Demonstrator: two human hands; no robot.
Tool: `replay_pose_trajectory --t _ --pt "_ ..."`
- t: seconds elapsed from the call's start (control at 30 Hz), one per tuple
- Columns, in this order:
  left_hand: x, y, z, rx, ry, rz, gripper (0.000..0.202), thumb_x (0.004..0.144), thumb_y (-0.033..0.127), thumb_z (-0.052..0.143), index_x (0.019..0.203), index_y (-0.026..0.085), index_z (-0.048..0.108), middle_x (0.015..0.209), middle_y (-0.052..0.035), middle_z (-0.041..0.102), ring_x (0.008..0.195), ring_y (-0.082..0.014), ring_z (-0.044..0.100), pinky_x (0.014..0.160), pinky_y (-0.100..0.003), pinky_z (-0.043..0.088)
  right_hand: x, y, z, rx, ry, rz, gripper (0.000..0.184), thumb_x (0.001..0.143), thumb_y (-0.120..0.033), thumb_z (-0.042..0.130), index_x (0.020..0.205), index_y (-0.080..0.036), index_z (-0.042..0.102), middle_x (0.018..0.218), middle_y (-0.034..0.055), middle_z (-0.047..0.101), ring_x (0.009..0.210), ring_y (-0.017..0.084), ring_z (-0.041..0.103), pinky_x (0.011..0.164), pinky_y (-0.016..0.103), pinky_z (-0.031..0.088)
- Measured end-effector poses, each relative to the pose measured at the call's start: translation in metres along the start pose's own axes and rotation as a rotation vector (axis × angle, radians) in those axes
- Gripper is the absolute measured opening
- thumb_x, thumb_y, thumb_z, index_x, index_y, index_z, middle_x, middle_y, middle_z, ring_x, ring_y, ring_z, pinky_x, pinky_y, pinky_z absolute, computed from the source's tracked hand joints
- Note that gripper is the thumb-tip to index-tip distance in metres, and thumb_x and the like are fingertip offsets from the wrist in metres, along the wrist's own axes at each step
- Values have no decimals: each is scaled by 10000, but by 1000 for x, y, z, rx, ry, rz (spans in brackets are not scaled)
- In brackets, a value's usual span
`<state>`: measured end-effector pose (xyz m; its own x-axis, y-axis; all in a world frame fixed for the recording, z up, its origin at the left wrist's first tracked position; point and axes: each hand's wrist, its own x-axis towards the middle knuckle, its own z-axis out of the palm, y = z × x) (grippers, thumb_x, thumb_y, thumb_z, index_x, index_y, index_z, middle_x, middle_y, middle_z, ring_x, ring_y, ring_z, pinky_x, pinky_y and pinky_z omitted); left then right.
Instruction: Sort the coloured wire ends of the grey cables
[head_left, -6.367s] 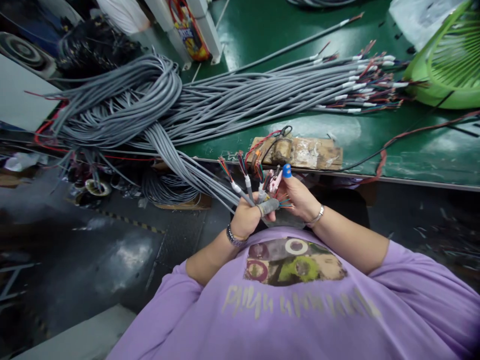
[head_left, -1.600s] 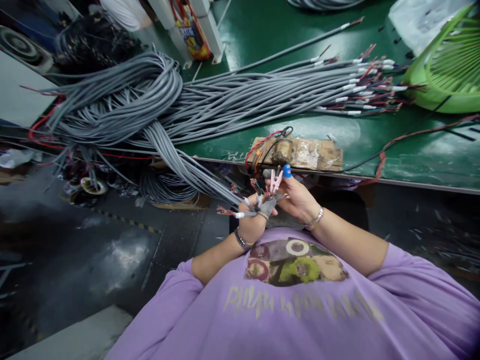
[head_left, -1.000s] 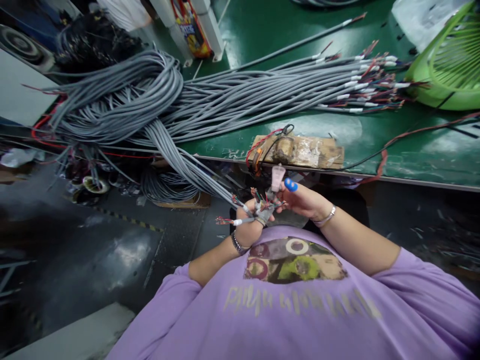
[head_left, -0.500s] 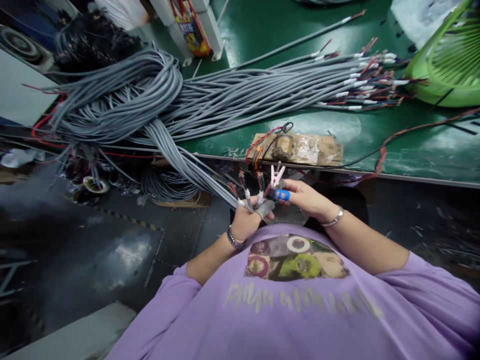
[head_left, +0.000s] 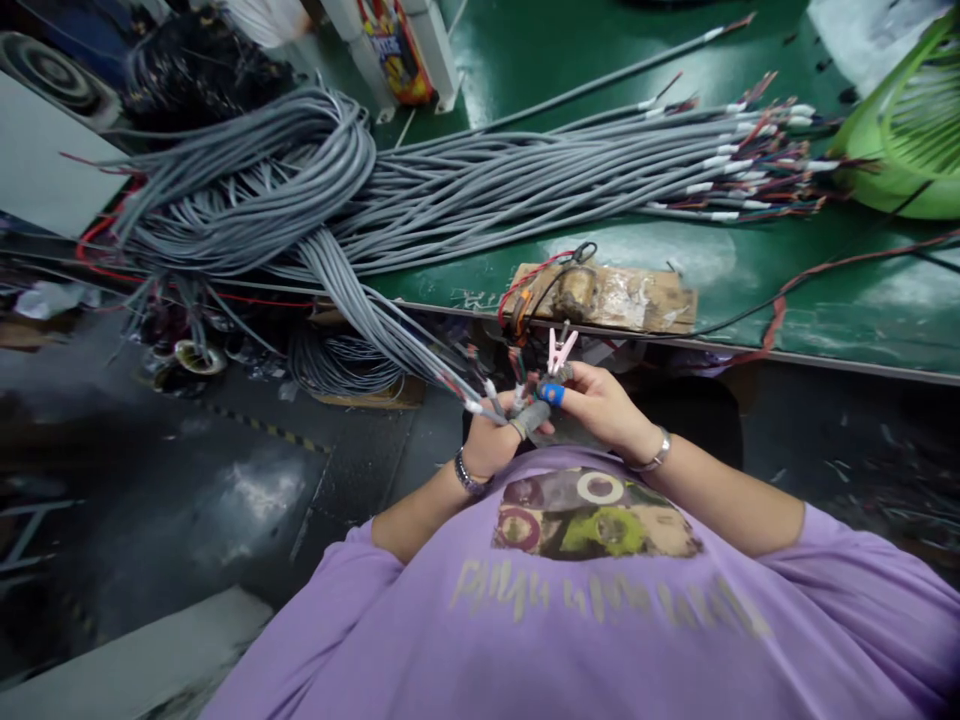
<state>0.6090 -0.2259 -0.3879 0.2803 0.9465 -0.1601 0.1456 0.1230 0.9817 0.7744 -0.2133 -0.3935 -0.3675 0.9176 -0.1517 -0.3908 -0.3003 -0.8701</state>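
Several grey cables [head_left: 420, 353] run off the bench edge down into my left hand [head_left: 496, 440], which is closed around them near their stripped ends. White sleeves and thin coloured wires [head_left: 517, 362] stick up above its fingers. My right hand [head_left: 606, 405], a blue band [head_left: 553, 393] round one digit, pinches at the wire ends right beside the left thumb; its fingertips meet the wires, whose exact hold is partly hidden. A pink clothespin [head_left: 561, 350] stands up just above the right fingers, near the bench edge.
On the green bench [head_left: 750, 285] lies a large bundle of grey cables [head_left: 480, 190], looped at the left. A wooden block [head_left: 637, 300] with wires sits at the front edge. A green fan [head_left: 900, 140] stands at the right. Coiled cable [head_left: 341, 365] rests below the bench.
My right hand has moved slightly left, closer to my left thumb. The coloured wire ends in my left hand have shifted, some tipping left. The whole view has drifted slightly.
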Motion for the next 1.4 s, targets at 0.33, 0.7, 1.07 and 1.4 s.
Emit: replay_pose_trajectory --t 0.33,0.7,1.07,1.4 --pt "0 -3 3 -226 128 40 363 805 425 721 566 159 657 512 -17 642 472 -101 555 523 -240 442 14 10 -28 287 1 230 299 671 -413 783 799 -173 660 698 12 635 614 122 566 555 244 485" --pt "16 15 6 -202 -13 -17 425 758 467 733 502 165 580 454 -1 560 440 -90 476 523 -267 400 32 0 -16 140 176 2 610 694 -781 641 760 -174 624 600 -21 511 527 93 430 495 236 373" --pt "22 15 10 -202 -40 -49 402 748 419 754 499 152 586 439 5 546 430 -81 459 498 -253 371 29 -10 -14 267 131 89 480 709 -631 752 757 -168 636 651 8 610 598 123 546 540 249 450" --pt "20 20 10 -122 -42 -48 456 736 481 752 466 164 567 420 7 525 415 -79 427 499 -258 389 30 -3 -12 314 157 99 506 714 -652 737 829 -163 674 737 39 670 639 136 582 579 264 462"
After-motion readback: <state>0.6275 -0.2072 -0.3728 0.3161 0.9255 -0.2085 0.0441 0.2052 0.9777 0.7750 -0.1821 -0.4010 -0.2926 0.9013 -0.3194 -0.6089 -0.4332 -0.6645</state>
